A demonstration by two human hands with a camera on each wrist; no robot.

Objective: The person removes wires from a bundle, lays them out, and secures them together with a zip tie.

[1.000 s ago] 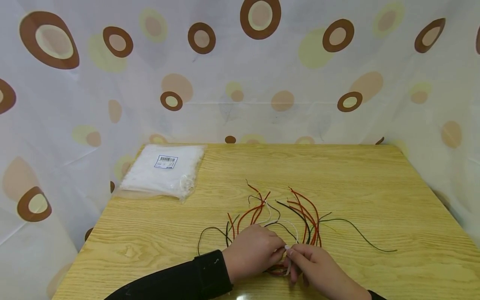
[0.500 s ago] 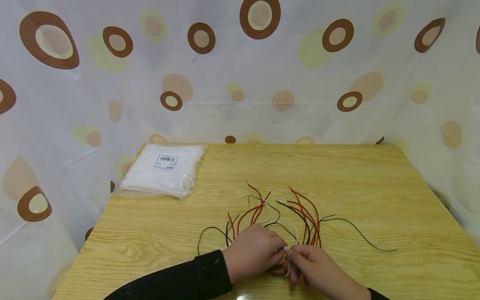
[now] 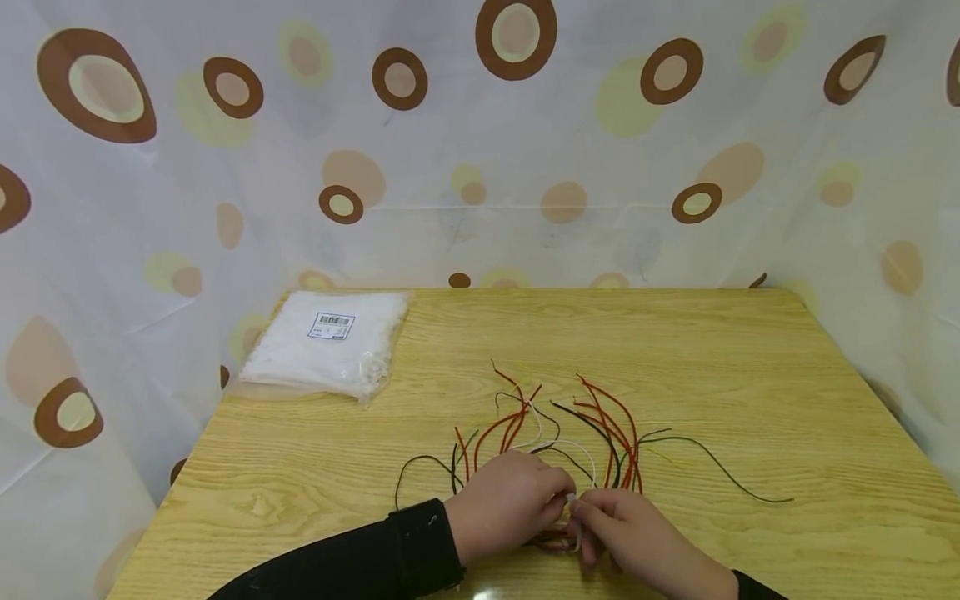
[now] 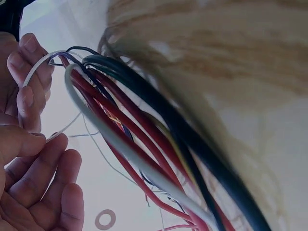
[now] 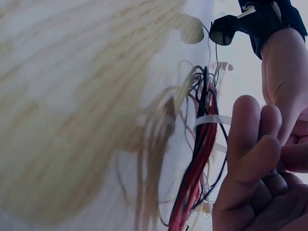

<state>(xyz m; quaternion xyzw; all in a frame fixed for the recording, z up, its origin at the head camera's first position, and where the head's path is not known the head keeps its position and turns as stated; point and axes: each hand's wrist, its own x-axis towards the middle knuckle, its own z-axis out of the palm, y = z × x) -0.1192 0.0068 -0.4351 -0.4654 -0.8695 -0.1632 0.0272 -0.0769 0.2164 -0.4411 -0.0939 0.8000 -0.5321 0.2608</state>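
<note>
A bundle of red, black, green, white and yellow wires lies spread on the table, its middle partly hidden beneath my hands. Around the bundle runs a white cable tie, seen as a loop in the right wrist view. My left hand pinches one part of the tie between thumb and fingertips. Just beside it, my right hand pinches the tie near its small white head. In the left wrist view the wires arch past both hands.
A clear plastic bag of white cable ties with a barcode label lies at the back left of the wooden table. Loose wire ends fan out ahead and to both sides. A patterned curtain hangs behind.
Both hands stay almost in place, still pinching the cable tie, with only tiny shifts of the fingers. The head view has tilted slightly.
</note>
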